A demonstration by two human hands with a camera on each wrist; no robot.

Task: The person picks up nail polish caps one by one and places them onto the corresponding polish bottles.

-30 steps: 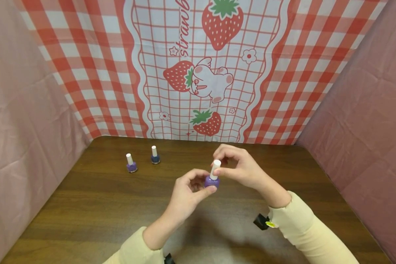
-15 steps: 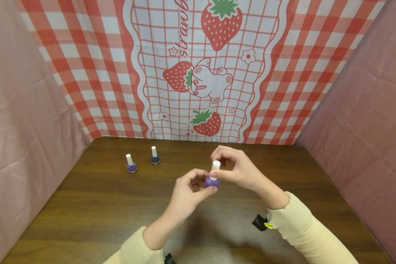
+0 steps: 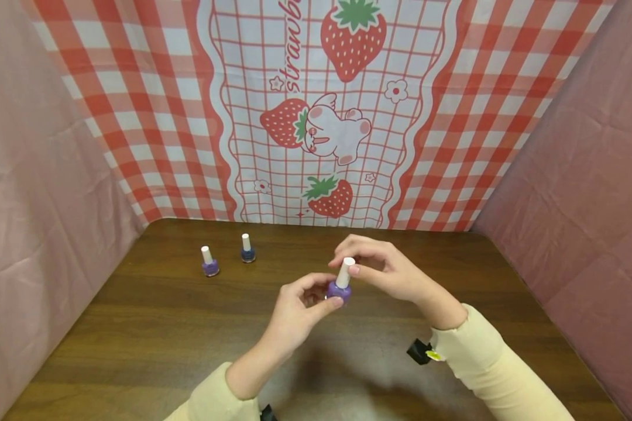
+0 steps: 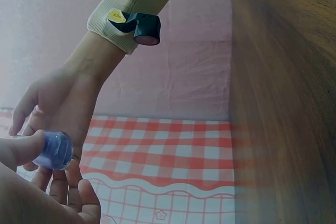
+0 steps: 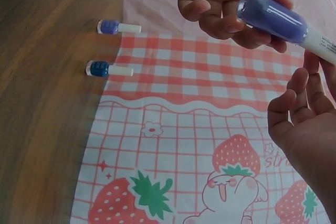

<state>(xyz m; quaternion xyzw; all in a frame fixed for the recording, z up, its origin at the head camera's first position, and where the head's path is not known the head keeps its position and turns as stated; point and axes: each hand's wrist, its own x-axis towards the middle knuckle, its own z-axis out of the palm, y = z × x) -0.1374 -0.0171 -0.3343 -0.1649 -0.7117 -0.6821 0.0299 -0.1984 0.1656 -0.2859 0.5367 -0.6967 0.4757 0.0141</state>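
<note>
A bottle of purple nail polish (image 3: 339,290) with a long white cap (image 3: 346,272) is held up over the table, its cap tilted slightly right in the head view. My left hand (image 3: 297,307) grips the glass part between thumb and fingers. At the cap is my right hand (image 3: 395,270), with its thumb on one side and its fingers reaching behind. In the right wrist view the purple glass (image 5: 273,18) lies along the left hand's fingers, and the right index finger meets the white cap (image 5: 319,44). The left wrist view shows mainly the bottle's base (image 4: 59,150).
Two more nail polish bottles stand upright at the back left of the wooden table (image 3: 153,327): a purple bottle (image 3: 210,266) and a dark blue bottle (image 3: 248,254). A strawberry-print cloth (image 3: 316,117) hangs behind the table, with pink cloth (image 3: 574,204) at the sides.
The right thumb has shifted from low on the cap to its upper right side, and the right fingers have spread further left. The cap leans slightly more right. The left hand barely moved.
</note>
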